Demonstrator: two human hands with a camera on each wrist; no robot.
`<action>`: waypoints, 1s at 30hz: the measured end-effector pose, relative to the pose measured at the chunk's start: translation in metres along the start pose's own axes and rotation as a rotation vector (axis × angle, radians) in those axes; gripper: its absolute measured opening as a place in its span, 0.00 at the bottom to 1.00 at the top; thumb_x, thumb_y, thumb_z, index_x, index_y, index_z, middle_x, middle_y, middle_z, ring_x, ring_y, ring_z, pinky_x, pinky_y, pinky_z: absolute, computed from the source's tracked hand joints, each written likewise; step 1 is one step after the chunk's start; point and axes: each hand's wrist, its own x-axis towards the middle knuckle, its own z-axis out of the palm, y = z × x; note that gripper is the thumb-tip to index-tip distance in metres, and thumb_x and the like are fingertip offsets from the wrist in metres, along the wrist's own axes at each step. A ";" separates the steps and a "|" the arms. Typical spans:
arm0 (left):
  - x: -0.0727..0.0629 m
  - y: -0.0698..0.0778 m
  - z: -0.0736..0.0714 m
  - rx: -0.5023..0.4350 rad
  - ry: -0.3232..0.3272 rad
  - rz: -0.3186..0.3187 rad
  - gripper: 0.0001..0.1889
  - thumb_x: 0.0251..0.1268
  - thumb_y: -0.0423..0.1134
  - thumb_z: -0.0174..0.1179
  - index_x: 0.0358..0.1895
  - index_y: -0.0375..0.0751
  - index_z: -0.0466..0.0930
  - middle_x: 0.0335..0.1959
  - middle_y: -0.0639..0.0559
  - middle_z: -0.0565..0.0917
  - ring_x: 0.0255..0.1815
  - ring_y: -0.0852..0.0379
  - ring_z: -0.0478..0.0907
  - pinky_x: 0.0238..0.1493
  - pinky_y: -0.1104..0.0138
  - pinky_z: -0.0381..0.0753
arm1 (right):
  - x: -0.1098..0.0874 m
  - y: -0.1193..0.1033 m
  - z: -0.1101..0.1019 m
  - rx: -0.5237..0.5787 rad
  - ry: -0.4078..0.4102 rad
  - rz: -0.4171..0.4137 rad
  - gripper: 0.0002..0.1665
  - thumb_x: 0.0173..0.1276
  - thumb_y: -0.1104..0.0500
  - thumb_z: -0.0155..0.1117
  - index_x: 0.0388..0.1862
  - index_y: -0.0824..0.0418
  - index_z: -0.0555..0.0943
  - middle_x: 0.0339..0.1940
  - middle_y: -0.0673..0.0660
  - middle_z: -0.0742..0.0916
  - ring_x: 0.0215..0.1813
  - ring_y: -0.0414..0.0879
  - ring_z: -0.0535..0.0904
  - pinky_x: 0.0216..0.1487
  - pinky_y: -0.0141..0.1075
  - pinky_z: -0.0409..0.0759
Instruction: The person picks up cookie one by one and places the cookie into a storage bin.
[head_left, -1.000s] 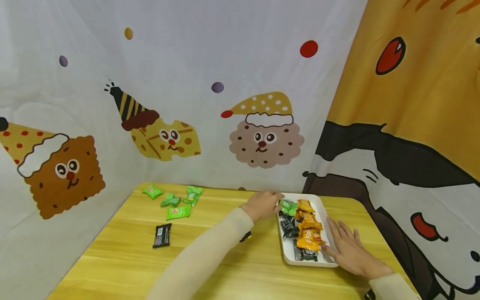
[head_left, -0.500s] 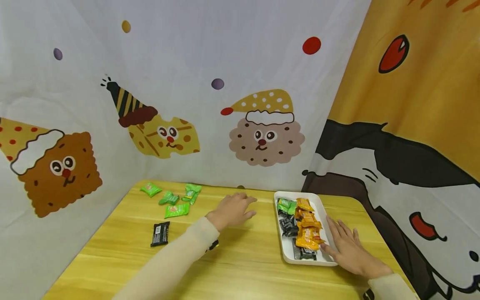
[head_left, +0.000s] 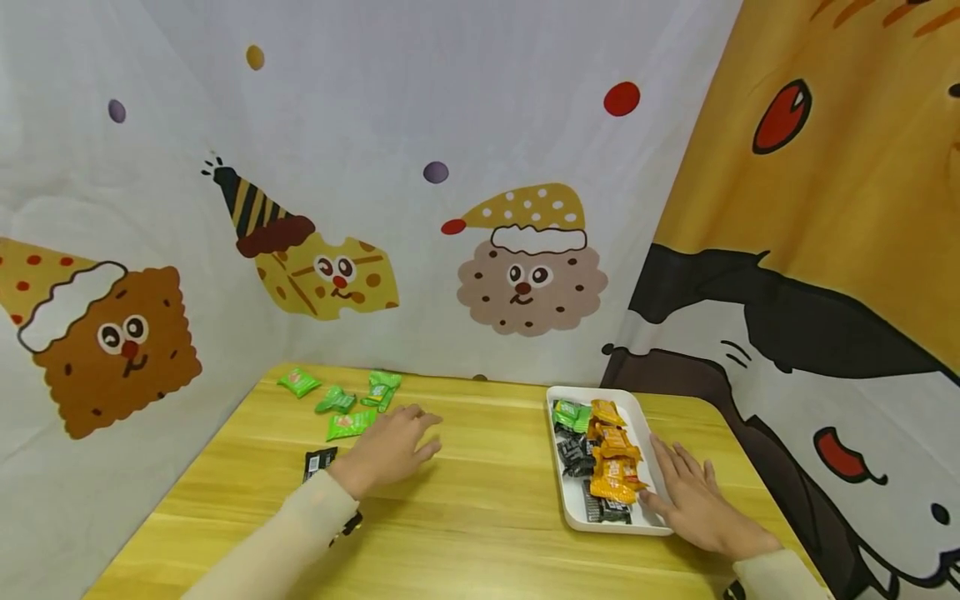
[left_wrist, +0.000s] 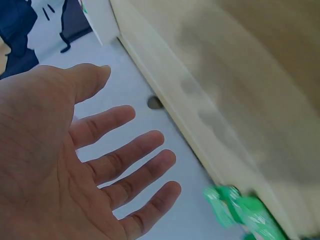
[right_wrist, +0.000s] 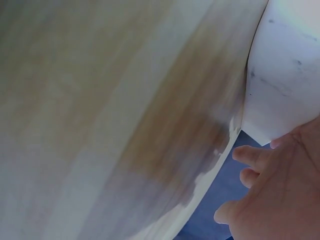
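We saw green, black and orange wrapped candies [head_left: 617, 468] in a white tray [head_left: 575, 505] on the table [head_left: 480, 533]. The right hand [head_left: 693, 504] lay along its rim, fingers extended; the left hand [head_left: 386, 450], fingers spread, hovered near loose green candies [head_left: 349, 425].

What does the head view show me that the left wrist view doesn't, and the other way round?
Only the head view: the orange packets, the right grip and the cheese drawing.
Only the left wrist view: the palm side of the left grip.
Both: the left grip itself, green packets (blurred at the wrist), the tabletop and, seemingly, the white tray.
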 end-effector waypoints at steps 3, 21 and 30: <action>-0.018 -0.013 -0.003 -0.002 -0.003 -0.050 0.25 0.89 0.49 0.69 0.77 0.39 0.86 0.70 0.36 0.89 0.65 0.34 0.90 0.67 0.35 0.92 | 0.000 -0.001 0.002 -0.002 -0.003 0.003 0.64 0.87 0.28 0.63 0.98 0.66 0.50 0.93 0.82 0.64 0.92 0.86 0.55 0.82 0.94 0.46; -0.092 -0.072 -0.015 0.044 0.053 -0.369 0.35 0.82 0.51 0.76 0.79 0.32 0.81 0.74 0.18 0.79 0.65 0.19 0.83 0.49 0.28 0.92 | 0.000 -0.002 -0.001 -0.007 0.010 -0.007 0.63 0.88 0.29 0.63 0.98 0.66 0.50 0.92 0.84 0.65 0.91 0.87 0.55 0.82 0.94 0.47; -0.107 -0.083 -0.015 -0.045 -0.036 -0.442 0.41 0.79 0.53 0.77 0.80 0.26 0.77 0.74 0.13 0.74 0.67 0.14 0.79 0.44 0.32 0.92 | -0.001 -0.005 -0.002 0.014 0.004 -0.007 0.62 0.88 0.30 0.62 0.98 0.67 0.50 0.93 0.83 0.64 0.91 0.87 0.55 0.82 0.95 0.46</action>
